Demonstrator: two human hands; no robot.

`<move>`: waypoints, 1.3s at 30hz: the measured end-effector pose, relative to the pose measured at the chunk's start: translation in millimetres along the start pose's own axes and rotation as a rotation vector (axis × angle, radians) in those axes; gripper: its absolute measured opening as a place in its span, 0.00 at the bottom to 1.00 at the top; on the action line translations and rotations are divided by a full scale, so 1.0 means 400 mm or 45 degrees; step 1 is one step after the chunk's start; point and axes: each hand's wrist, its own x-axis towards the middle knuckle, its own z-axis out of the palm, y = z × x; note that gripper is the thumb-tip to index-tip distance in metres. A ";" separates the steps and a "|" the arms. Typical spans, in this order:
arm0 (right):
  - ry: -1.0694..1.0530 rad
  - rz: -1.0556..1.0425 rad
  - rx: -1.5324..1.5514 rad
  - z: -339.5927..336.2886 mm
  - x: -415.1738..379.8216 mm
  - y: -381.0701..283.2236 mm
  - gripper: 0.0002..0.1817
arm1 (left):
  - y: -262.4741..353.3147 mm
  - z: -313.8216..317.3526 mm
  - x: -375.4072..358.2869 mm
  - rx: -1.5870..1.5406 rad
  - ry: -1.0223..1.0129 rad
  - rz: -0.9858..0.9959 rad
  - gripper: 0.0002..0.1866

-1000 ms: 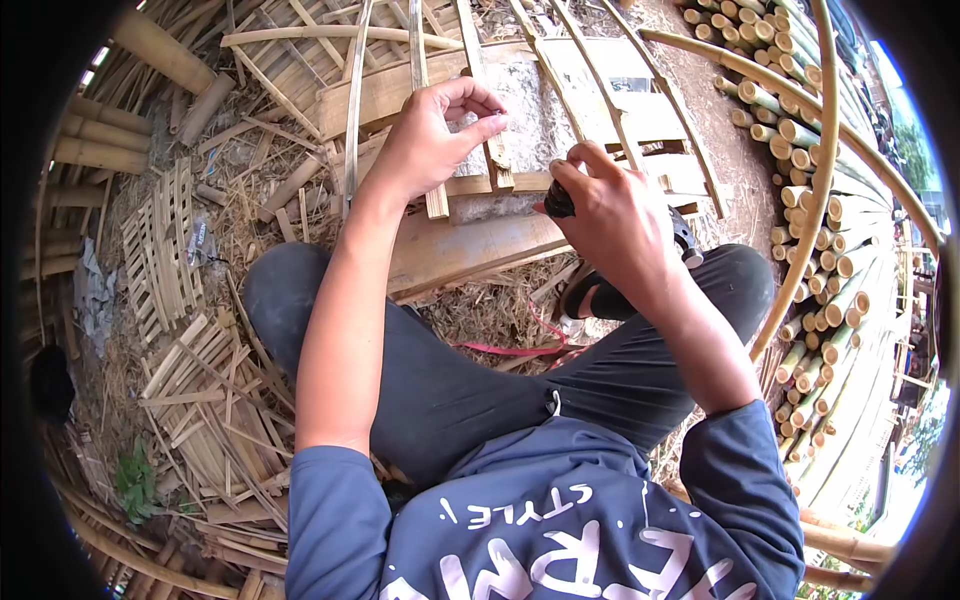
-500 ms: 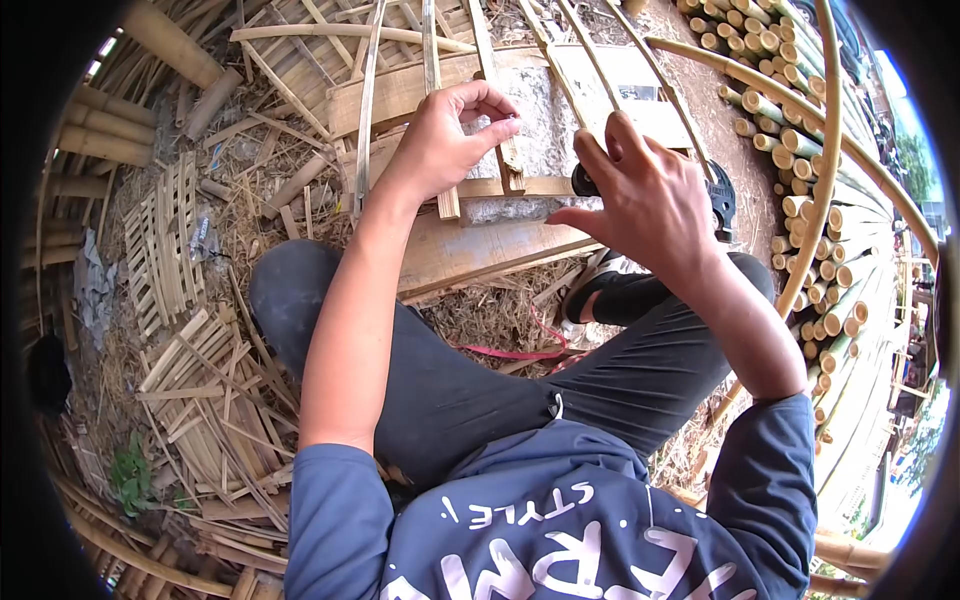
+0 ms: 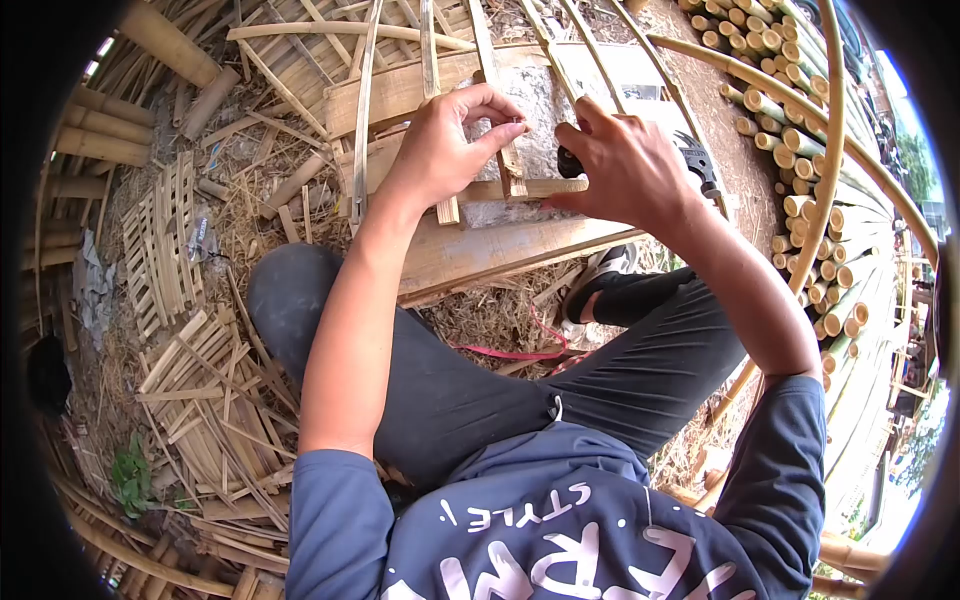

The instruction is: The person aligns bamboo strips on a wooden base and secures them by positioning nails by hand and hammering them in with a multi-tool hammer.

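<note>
- The hammer [image 3: 697, 162] is in the upper right of the frame; the right hand [image 3: 635, 170] hides most of its handle, leaving the dark butt and the head visible.
- The right hand is loosely curled over the handle, thumb extended apart from the fingers.
- The left hand [image 3: 440, 150], upper centre, pinches a tiny item [image 3: 525, 126] between thumb and forefinger, perhaps a nail; it is too small to make out clearly.
- Half a second earlier, the hammer head sat lower and farther right; the left hand has barely moved.
- The hammer's long axis runs nearly level across the frame, head right, butt left, above the wooden board [image 3: 500, 252].
</note>
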 end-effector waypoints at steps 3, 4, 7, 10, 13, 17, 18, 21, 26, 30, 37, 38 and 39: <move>0.043 0.023 0.092 0.016 -0.005 0.005 0.36 | -0.007 -0.002 0.000 0.058 -0.031 -0.018 0.07; 0.092 0.023 0.121 0.026 -0.009 0.008 0.34 | -0.008 -0.002 0.001 0.108 -0.038 -0.019 0.07; 0.135 0.073 0.202 0.062 -0.013 0.018 0.36 | -0.010 -0.001 -0.003 0.212 -0.062 -0.021 0.07; 0.114 0.101 0.293 0.068 -0.017 0.021 0.35 | -0.007 0.003 -0.006 0.166 -0.092 -0.050 0.06; 0.115 0.150 0.288 0.052 -0.021 0.009 0.34 | -0.003 0.004 -0.006 0.093 -0.087 -0.071 0.05; 0.132 0.111 0.385 0.065 -0.027 0.026 0.34 | -0.009 -0.002 -0.004 -0.042 -0.138 -0.041 0.04; 0.021 0.182 0.356 0.053 -0.027 0.021 0.38 | -0.005 -0.003 -0.003 -0.037 -0.137 -0.061 0.04; 0.204 0.069 0.352 0.082 -0.040 0.018 0.36 | -0.011 0.002 0.001 0.001 -0.103 0.060 0.06; 0.416 -0.335 0.240 0.114 -0.041 0.031 0.33 | -0.011 -0.005 0.000 0.052 -0.121 -0.007 0.05; 0.463 -0.352 0.264 0.113 -0.028 0.028 0.31 | -0.030 -0.002 -0.001 -0.036 -0.103 -0.012 0.05; 0.344 -0.216 0.473 0.063 -0.001 0.012 0.33 | -0.025 0.002 -0.005 0.027 -0.090 -0.027 0.03; 0.333 -0.204 0.458 0.070 0.007 0.011 0.34 | -0.025 0.002 -0.005 0.021 -0.087 -0.024 0.03; 0.322 -0.193 0.444 0.077 0.014 0.012 0.35 | -0.023 0.003 -0.006 0.025 -0.089 -0.025 0.02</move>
